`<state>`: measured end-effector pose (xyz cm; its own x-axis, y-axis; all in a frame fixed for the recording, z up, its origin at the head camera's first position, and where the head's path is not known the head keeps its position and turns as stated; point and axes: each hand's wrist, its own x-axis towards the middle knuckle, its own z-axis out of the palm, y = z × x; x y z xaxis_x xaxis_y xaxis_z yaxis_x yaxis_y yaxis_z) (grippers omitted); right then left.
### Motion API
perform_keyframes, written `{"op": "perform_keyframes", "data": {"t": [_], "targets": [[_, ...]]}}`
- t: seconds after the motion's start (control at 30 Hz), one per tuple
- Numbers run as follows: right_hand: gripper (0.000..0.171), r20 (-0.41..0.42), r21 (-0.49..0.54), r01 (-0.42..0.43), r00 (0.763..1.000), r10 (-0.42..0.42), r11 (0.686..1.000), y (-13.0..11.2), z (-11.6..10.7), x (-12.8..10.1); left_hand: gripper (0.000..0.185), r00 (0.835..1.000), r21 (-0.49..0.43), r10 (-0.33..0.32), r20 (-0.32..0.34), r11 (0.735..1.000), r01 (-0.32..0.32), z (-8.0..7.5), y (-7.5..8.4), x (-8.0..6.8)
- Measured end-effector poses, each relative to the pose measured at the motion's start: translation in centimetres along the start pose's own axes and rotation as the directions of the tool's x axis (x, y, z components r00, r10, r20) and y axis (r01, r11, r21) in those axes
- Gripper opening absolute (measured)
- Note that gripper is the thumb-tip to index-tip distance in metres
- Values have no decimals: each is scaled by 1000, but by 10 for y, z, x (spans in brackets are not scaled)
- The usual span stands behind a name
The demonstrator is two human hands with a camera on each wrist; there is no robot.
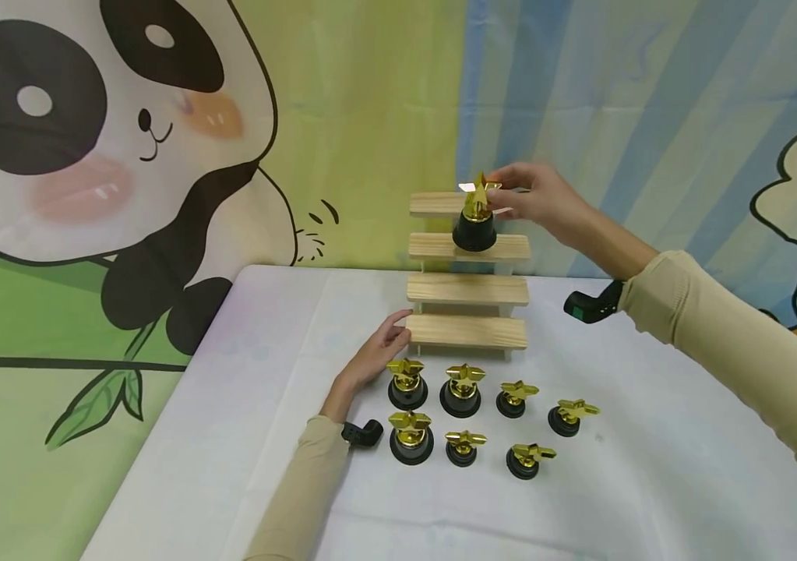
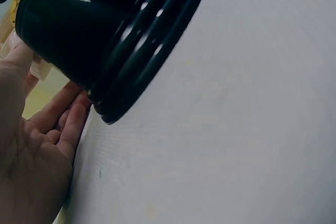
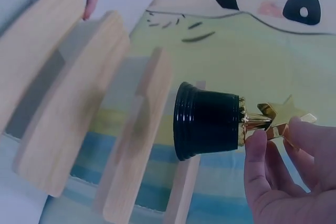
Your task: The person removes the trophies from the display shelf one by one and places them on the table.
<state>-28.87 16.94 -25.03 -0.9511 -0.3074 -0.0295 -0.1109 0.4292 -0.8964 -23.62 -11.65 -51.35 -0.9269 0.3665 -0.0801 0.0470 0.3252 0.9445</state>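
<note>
By its gold star top, my right hand (image 1: 541,199) pinches a star trophy (image 1: 475,232) with a black base. The right wrist view shows thumb and fingertips on the star, the trophy's black base (image 3: 207,121) pointing toward the boards. In the head view the trophy overlaps the upper two boards of a four-tier wooden stand (image 1: 468,290). At the left end of the stand's lowest board, my left hand (image 1: 373,351) holds the board between thumb and fingers. A black trophy base (image 2: 110,35) partly covers that hand in the left wrist view.
Several gold star trophies with black bases stand in front of the stand, including a larger one (image 1: 461,397) and a smaller one (image 1: 565,419). A white cloth covers the table (image 1: 265,405). Behind hangs a printed panda backdrop (image 1: 363,132).
</note>
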Motion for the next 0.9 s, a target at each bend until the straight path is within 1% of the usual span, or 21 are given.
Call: {"op": "perform_keyframes", "data": {"t": [0.1,0.2,0.27,0.4,0.6,0.63,0.77,0.87,0.9], "targets": [[43,18,-28,32,999,-32,999,2,3,-14,51,1000,-1,-6,-3,1000,6,0,0,0],[39,36,-62,47,998,-45,997,5,7,-34,51,1000,1,-10,-4,1000,10,0,0,-1],[37,49,-93,36,998,-31,995,8,9,-49,50,1000,-1,-9,-2,1000,9,-1,1,-1],[38,78,-121,0,997,9,993,12,11,-80,50,1000,-5,-7,2,1000,7,-4,2,0],[41,139,-158,-23,989,45,987,22,11,-118,54,999,-15,-22,43,1000,23,-7,4,2],[41,143,-162,-29,988,52,986,24,11,-123,54,998,-12,-28,53,1000,29,-7,6,2],[39,146,-157,-67,985,90,985,31,13,-143,56,996,2,-40,78,999,40,-10,22,-6],[39,140,-154,-94,983,116,984,35,13,-156,54,997,7,-33,72,999,32,-11,33,-13],[39,136,-158,-106,982,128,982,36,13,-160,54,997,7,-32,68,999,32,-11,34,-14]]}}
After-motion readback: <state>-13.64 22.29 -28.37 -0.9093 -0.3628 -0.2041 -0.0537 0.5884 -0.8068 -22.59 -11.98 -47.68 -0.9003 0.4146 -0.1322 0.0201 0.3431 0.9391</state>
